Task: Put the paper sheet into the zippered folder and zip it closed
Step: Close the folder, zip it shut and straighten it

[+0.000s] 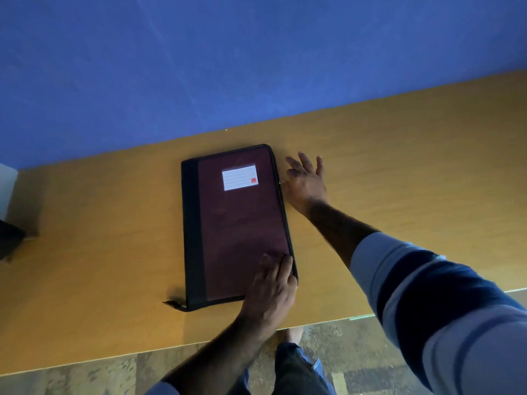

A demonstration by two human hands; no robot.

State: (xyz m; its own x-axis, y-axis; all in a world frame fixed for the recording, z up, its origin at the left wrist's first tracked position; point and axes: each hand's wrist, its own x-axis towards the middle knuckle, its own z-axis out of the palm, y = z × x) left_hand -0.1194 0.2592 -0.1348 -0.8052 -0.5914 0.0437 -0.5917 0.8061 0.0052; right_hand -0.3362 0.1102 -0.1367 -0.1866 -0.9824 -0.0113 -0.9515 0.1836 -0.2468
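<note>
A maroon zippered folder (239, 223) with a black spine and a white label lies closed flat on the wooden table (399, 155). My left hand (273, 283) rests palm-down on the folder's near right corner, pressing it to the table. At the folder's right edge, toward the far end, my right hand (306, 181) pinches the small metal zipper pull (281, 182), three fingers splayed out. No paper sheet is visible.
A black strap tab (174, 305) sticks out from the folder's near left corner. A dark object (10, 238) sits at the table's left end. A blue wall (199, 67) backs the table. My leg and foot (293, 334) stand by the table's near edge.
</note>
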